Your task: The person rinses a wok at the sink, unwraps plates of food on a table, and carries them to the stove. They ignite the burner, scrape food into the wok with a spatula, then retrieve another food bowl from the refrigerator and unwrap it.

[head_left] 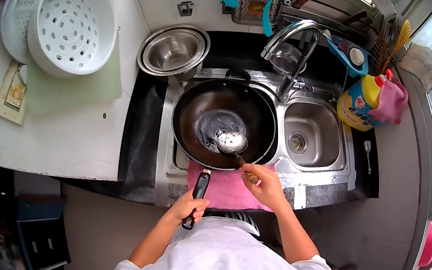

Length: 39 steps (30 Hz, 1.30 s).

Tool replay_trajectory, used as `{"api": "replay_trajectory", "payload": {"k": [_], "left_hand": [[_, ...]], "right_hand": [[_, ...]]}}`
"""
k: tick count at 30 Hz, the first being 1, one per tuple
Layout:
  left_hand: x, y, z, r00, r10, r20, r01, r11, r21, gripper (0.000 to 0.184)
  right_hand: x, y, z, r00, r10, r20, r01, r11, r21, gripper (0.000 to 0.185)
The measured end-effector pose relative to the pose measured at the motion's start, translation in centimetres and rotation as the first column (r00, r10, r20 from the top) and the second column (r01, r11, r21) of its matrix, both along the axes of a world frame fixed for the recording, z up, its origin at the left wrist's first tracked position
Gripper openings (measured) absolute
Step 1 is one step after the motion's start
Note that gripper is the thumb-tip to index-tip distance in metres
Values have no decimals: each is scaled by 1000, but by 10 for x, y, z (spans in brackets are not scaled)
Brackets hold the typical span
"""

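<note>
Wok [192, 103] sits over the left part of the steel sink [341, 176], its black handle [200, 188] pointing to the near side. Left hand [189, 207]: fingers closed around the black handle. Right hand [264, 186]: fingers wrapped on the brown grip of a ladle [232, 142], thumb and fingers pressed together around it. Ladle bowl is inside the wok, toward the near right of its bottom, with whitish foam and dark specks; contact between bowl and wok bottom cannot be told. Wok bottom shows a wet, cloudy patch.

Surroundings: pink cloth [230, 190] lies at the near edge of the sink, partly below the wok. Right basin [329, 124] shows its drain. Faucet [296, 46] stands at the far side, a small steel bowl [281, 65] just behind it. Nested steel bowls [169, 52] rest far left of the wok. White colander [76, 24] is on the left desk [57, 147], partly over a pale green board [74, 94]. Yellow bottle [353, 106] stands right of the faucet, a pink rag [391, 102] against it.
</note>
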State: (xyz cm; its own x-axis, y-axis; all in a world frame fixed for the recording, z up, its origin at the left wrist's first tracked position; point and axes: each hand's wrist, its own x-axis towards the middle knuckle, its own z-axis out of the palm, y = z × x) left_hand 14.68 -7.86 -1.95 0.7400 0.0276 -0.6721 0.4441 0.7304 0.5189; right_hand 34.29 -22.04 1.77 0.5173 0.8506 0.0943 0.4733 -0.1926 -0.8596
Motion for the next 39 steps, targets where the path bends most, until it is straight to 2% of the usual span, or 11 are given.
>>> {"api": "replay_trajectory", "payload": {"k": [4, 8, 14, 16, 20, 25, 30, 32, 38, 39], "left_hand": [[-2, -2, -22, 1000, -21, 7, 21, 1000, 20, 20], [-1, -5, -34, 999, -39, 0, 39, 997, 65, 22], [1, -7, -40, 999, -48, 15, 47, 996, 79, 22], [0, -6, -45, 998, -56, 17, 55, 997, 63, 22], [-2, -4, -46, 997, -63, 51, 61, 997, 42, 26], [-5, -3, -50, 997, -72, 42, 70, 997, 43, 24], [-4, -3, -52, 994, -94, 62, 90, 994, 69, 21], [-6, -2, -50, 993, -99, 59, 95, 992, 79, 21], [-8, -2, -52, 994, -93, 60, 89, 993, 78, 20], [-7, -2, -52, 994, -93, 54, 88, 993, 82, 20]], "right_hand": [[-8, -4, -16, 993, -77, -85, 72, 996, -57, 20], [-13, -3, -25, 981, -173, -85, 173, 985, -10, 17], [-6, -8, -47, 871, -459, -174, 441, 887, -134, 12], [0, -2, -32, 816, -498, -292, 494, 864, -94, 9], [14, -3, -2, 894, -446, -44, 443, 894, -70, 7], [13, 5, 12, 909, -411, 73, 417, 900, -128, 10], [6, 16, -8, 910, -414, -13, 409, 904, -125, 10], [4, 21, -19, 890, -439, -123, 420, 894, -154, 11], [7, 36, -56, 888, -426, -172, 416, 905, -90, 12], [7, 39, -57, 867, -428, -255, 419, 903, -90, 11]]}}
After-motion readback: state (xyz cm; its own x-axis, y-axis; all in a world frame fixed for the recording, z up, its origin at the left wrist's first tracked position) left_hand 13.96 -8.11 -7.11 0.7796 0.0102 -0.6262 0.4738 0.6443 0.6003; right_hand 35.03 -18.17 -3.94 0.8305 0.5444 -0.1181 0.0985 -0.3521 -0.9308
